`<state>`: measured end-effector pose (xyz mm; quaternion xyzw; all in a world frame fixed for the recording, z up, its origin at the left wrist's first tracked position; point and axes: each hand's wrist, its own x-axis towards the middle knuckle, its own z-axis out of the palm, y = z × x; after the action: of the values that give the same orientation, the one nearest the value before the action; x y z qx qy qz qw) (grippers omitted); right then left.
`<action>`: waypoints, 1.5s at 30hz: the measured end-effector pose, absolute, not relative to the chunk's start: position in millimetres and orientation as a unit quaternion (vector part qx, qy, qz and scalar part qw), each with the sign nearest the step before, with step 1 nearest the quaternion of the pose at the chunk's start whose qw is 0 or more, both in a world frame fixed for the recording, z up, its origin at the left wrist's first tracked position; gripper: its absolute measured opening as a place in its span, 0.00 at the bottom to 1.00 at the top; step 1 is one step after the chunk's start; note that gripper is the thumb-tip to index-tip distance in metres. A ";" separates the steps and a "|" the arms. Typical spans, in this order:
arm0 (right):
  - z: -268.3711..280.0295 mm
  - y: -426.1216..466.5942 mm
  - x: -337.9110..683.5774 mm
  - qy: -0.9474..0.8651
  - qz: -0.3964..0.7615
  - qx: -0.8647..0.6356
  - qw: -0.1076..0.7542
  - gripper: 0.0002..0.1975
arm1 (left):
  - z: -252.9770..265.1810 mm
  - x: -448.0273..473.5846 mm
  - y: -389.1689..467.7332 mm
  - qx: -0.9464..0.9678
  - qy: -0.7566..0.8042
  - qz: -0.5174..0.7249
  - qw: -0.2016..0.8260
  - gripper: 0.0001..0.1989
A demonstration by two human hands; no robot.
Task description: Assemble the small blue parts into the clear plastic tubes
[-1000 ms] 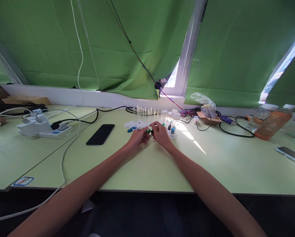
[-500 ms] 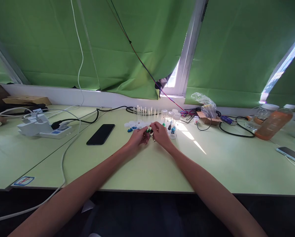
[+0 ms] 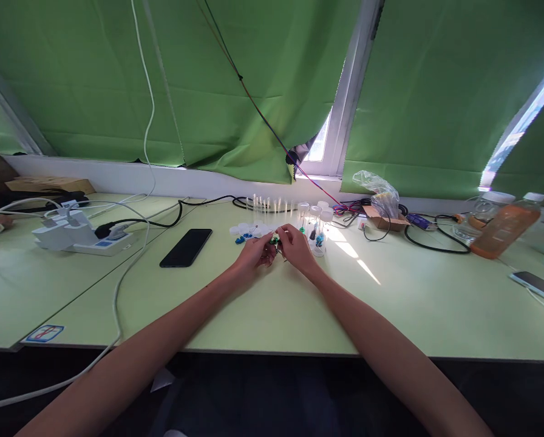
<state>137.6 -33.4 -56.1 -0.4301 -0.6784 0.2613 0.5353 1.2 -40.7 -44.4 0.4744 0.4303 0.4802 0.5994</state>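
Note:
Over the middle of the table (image 3: 272,309), my left hand (image 3: 254,252) is closed on small green pieces (image 3: 274,241), too small for me to tell their kind. My right hand (image 3: 295,247) meets it from the right, thumb and fingers pinched together at the same pieces; whether it grips one of its own is hidden. Small blue pieces (image 3: 240,240) lie left of my left hand, by white caps (image 3: 243,228). Clear capped tubes (image 3: 318,247) stand just beyond my right hand, with green, black and blue pieces inside. Behind my hands rises a row of open clear tubes (image 3: 272,211).
A black phone (image 3: 186,247) lies to the left, near a white power strip (image 3: 112,244) with plugs and cables. At the right are a cardboard box (image 3: 384,220) with a plastic bag, an orange bottle (image 3: 506,227) and another phone (image 3: 538,286). A white cable (image 3: 116,303) hangs over the front edge.
My right hand's fingers have shifted very slightly left over the green pieces, which show a little differently. The arms and everything on the table stay in place.

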 end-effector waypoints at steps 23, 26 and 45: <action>-54.0 -35.8 137.0 -0.684 0.255 -0.408 0.548 0.14 | -48.2 -2.0 -34.2 0.436 0.435 0.501 0.608 0.19; -55.1 -34.4 136.9 -0.691 0.250 -0.407 0.542 0.13 | -47.2 -1.6 -35.4 0.439 0.431 0.497 0.612 0.19; -57.1 -32.5 137.3 -0.686 0.234 -0.431 0.538 0.18 | -47.0 2.1 -40.3 0.502 0.414 0.463 0.602 0.21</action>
<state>137.3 -32.5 -57.1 -0.4306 -0.6856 0.2343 0.5381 2.1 -40.3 -47.0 0.5017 0.4141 0.4627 0.6023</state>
